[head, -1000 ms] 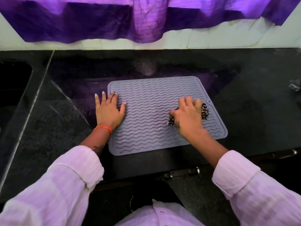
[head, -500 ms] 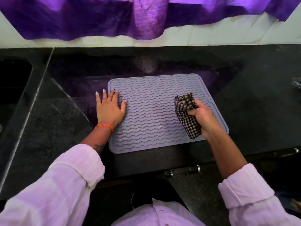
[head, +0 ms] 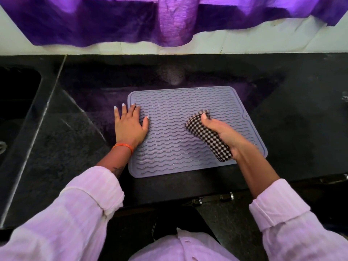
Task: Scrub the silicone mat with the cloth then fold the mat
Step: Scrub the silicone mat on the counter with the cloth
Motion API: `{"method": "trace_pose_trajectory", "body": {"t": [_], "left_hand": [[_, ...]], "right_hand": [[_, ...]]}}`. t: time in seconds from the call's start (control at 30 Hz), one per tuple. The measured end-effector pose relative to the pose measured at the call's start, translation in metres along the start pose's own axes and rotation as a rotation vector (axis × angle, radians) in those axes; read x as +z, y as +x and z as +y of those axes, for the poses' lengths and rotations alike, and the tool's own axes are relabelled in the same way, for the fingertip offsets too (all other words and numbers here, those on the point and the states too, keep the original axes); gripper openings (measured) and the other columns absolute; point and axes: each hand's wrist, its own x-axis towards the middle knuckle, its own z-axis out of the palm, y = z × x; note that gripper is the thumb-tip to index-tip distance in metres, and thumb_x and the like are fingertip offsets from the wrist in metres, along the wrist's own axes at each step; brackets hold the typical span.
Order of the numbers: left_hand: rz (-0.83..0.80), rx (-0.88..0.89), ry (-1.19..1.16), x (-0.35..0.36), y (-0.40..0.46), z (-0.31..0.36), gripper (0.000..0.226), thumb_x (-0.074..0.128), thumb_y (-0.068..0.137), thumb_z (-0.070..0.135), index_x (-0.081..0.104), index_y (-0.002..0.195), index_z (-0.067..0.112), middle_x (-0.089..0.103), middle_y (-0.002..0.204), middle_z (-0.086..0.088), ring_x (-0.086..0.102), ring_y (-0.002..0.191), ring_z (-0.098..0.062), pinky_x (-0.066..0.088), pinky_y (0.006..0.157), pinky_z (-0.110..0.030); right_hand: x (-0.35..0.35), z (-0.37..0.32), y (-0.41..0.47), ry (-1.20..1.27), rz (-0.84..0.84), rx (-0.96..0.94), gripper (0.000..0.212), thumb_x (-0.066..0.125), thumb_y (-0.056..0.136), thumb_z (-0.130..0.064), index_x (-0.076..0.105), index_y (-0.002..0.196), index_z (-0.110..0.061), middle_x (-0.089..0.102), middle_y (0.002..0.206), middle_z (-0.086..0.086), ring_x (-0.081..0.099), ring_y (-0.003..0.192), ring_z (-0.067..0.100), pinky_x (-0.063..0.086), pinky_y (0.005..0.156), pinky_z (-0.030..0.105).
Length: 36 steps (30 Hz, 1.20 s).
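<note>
A grey silicone mat (head: 175,110) with wavy ridges lies flat on the black counter (head: 291,110). My left hand (head: 130,125) rests flat, fingers straight, across the mat's left edge and presses it down. My right hand (head: 224,134) grips a folded black-and-white checked cloth (head: 205,134) over the mat's right half. The cloth is turned up on its side, with my thumb on its upper end and its lower end sticking out below my palm.
A purple curtain (head: 169,21) hangs over the white wall behind the counter. A dark sink basin (head: 17,95) lies at the far left. Metal drawer handles (head: 226,196) show below the counter's front edge.
My right hand has lifted the cloth off the mat, turned it up on its side and shifted it slightly left. My left hand has stayed on the mat's left edge.
</note>
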Motion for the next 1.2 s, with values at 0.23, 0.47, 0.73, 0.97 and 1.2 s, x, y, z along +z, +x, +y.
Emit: {"method": "trace_pose_trajectory", "body": {"t": [0.23, 0.47, 0.73, 0.97, 1.2], "left_hand": [[0.002, 0.002, -0.03, -0.001, 0.0, -0.001, 0.059, 0.029, 0.097, 0.05, 0.039, 0.142, 0.014, 0.037, 0.15, -0.007, 0.016, 0.145, -0.031, -0.011, 0.117, -0.045], [0.013, 0.0, -0.05, -0.002, 0.001, -0.002, 0.066, 0.023, 0.09, 0.054, 0.041, 0.14, 0.014, 0.039, 0.149, -0.006, 0.017, 0.144, -0.031, -0.011, 0.117, -0.045], [0.023, -0.003, -0.054, -0.001, 0.001, -0.001, 0.058, 0.032, 0.096, 0.05, 0.04, 0.141, 0.014, 0.038, 0.149, -0.006, 0.017, 0.144, -0.03, -0.009, 0.118, -0.045], [0.018, 0.01, -0.039, -0.002, 0.002, -0.001, 0.065, 0.024, 0.09, 0.053, 0.041, 0.139, 0.014, 0.036, 0.15, -0.007, 0.016, 0.145, -0.03, -0.009, 0.118, -0.045], [0.004, 0.07, 0.001, -0.004, 0.001, 0.002, 0.068, 0.016, 0.089, 0.049, 0.039, 0.143, 0.014, 0.036, 0.15, -0.006, 0.018, 0.144, -0.029, -0.012, 0.117, -0.045]], "right_hand": [[0.013, 0.003, 0.021, -0.763, -0.291, -0.2, 0.047, 0.069, 0.077, -0.044, 0.056, 0.115, -0.021, 0.06, 0.122, 0.001, 0.055, 0.114, 0.014, 0.044, 0.096, 0.036], [0.029, 0.017, 0.04, -1.026, -0.301, -0.351, 0.019, 0.059, 0.087, -0.045, 0.058, 0.098, -0.03, 0.061, 0.102, -0.003, 0.054, 0.099, 0.013, 0.041, 0.086, 0.033], [0.036, 0.052, 0.01, -1.348, 0.173, -0.658, 0.063, 0.016, 0.086, -0.073, 0.034, 0.137, -0.04, 0.05, 0.125, -0.011, 0.041, 0.119, 0.014, 0.025, 0.102, 0.045], [0.032, 0.085, 0.016, -1.586, 0.172, -0.7, 0.056, 0.03, 0.089, -0.063, 0.032, 0.139, -0.038, 0.045, 0.134, 0.0, 0.041, 0.12, 0.022, 0.022, 0.096, 0.044], [0.025, 0.037, 0.037, -1.421, 0.061, -0.663, 0.054, 0.027, 0.089, -0.056, 0.032, 0.14, -0.04, 0.051, 0.124, -0.008, 0.046, 0.107, 0.016, 0.036, 0.088, 0.037]]}}
